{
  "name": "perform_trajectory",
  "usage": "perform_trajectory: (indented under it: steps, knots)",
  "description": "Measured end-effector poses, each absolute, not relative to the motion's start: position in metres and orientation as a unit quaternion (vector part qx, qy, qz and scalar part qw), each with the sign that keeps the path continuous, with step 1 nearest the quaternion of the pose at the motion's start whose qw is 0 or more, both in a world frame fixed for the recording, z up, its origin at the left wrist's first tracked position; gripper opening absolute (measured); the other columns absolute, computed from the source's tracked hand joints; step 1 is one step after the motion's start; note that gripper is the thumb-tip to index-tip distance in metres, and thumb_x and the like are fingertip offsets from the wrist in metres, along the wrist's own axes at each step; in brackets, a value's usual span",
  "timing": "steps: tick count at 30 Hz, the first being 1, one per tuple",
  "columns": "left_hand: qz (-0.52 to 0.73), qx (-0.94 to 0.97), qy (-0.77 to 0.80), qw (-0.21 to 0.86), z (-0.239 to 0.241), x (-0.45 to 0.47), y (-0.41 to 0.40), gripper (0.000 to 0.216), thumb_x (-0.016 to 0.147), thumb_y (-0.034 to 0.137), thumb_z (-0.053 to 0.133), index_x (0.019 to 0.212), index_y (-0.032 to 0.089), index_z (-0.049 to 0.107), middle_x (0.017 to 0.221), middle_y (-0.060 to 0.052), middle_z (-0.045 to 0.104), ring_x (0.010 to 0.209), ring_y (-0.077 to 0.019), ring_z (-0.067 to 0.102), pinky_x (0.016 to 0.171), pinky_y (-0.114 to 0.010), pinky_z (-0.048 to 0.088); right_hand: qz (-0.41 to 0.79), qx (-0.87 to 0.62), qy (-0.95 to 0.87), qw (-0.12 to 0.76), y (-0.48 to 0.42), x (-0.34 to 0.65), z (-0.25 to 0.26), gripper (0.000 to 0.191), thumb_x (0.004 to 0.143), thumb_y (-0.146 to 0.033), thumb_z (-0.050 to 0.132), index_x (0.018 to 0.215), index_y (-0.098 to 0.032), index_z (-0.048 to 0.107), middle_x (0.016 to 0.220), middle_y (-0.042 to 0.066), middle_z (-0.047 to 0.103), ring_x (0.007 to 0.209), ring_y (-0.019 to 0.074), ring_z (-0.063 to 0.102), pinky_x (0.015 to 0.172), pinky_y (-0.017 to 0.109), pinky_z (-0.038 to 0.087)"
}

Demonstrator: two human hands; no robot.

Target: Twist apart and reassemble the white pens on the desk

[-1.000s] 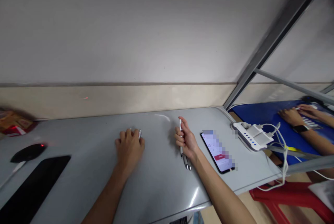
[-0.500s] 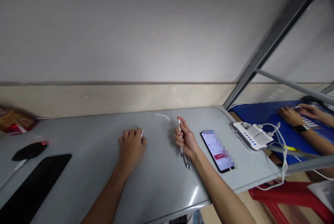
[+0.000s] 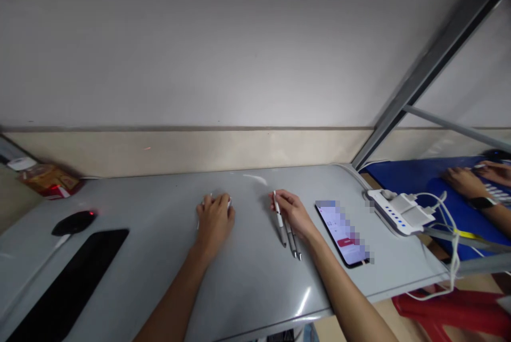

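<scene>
My right hand (image 3: 294,215) rests on the grey table (image 3: 247,283), its fingers closed around a white pen (image 3: 279,218) that now lies low, tip toward me. Two more pens (image 3: 294,245) lie on the table right under that hand. My left hand (image 3: 214,222) is closed, knuckles up, over small white pieces (image 3: 228,202) that peek out between its fingers; I cannot make out what they are. A phone (image 3: 344,233) with a lit screen lies just right of my right hand.
A black keyboard (image 3: 67,283) and a black mouse (image 3: 74,222) with a red light lie at the left. A white power strip (image 3: 399,211) with cables sits at the table's right edge. Another person's hands (image 3: 465,178) work on a blue surface beyond it. An orange packet (image 3: 50,181) lies far left.
My right hand has lowered the white pen from upright to nearly flat beside the two lying pens. The view has shifted slightly; my left hand stays closed in place.
</scene>
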State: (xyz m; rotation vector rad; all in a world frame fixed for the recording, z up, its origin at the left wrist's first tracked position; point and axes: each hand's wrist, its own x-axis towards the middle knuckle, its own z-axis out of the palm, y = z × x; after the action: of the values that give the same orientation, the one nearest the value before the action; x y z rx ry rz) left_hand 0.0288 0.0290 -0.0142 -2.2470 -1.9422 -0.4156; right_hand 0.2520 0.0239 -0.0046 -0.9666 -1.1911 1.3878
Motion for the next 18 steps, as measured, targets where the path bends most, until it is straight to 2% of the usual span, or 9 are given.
perform_trajectory:
  steps: [5,9,12,16,18]
  knots:
    - [-0.122,-0.768,-0.624,0.069,-0.013,0.033,0.027,0.017,0.087,0.026,0.045,0.094,0.021,0.059,0.094,-0.008,0.067,0.1,-0.0305,0.048,0.082,-0.044,0.034,0.279,-0.541,-0.667,0.429,0.024,0.261,-0.006,0.022,0.085,-0.041,0.059,0.09,-0.021,0.067,0.095,0.004,0.063,0.095,0.0208,0.053,0.084,0.034,0.035]
    - [-0.115,-0.765,-0.63,0.074,-0.011,0.035,0.024,0.021,0.087,0.029,0.046,0.1,0.021,0.059,0.098,-0.009,0.066,0.103,-0.031,0.049,0.086,-0.046,0.034,0.135,-0.627,-0.697,0.32,0.028,0.263,-0.019,0.026,0.078,-0.047,0.067,0.089,-0.023,0.068,0.104,0.007,0.06,0.103,0.0259,0.047,0.087,0.041,0.028]
    - [-0.113,-0.755,-0.641,0.076,-0.011,0.036,0.024,0.023,0.087,0.03,0.045,0.101,0.019,0.059,0.099,-0.011,0.065,0.103,-0.0318,0.049,0.085,-0.047,0.035,0.091,-0.662,-0.695,0.265,0.03,0.264,-0.028,0.035,0.071,-0.054,0.071,0.086,-0.022,0.068,0.109,0.009,0.057,0.105,0.0296,0.043,0.085,0.043,0.028]
    - [-0.127,-0.746,-0.651,0.061,-0.01,0.037,0.025,0.021,0.087,0.03,0.046,0.096,0.019,0.061,0.099,-0.012,0.065,0.104,-0.0318,0.048,0.085,-0.047,0.035,0.098,-0.659,-0.702,0.253,0.03,0.268,-0.03,0.047,0.067,-0.052,0.075,0.106,-0.026,0.063,0.113,0.008,0.053,0.105,0.0284,0.044,0.085,0.042,0.029]
    - [-0.142,-0.749,-0.645,0.059,-0.009,0.037,0.024,0.02,0.088,0.03,0.046,0.093,0.02,0.062,0.097,-0.011,0.066,0.103,-0.0313,0.048,0.084,-0.046,0.035,0.114,-0.652,-0.704,0.256,0.031,0.271,-0.029,0.047,0.069,-0.051,0.074,0.109,-0.029,0.062,0.113,0.007,0.053,0.105,0.0276,0.045,0.085,0.041,0.03]
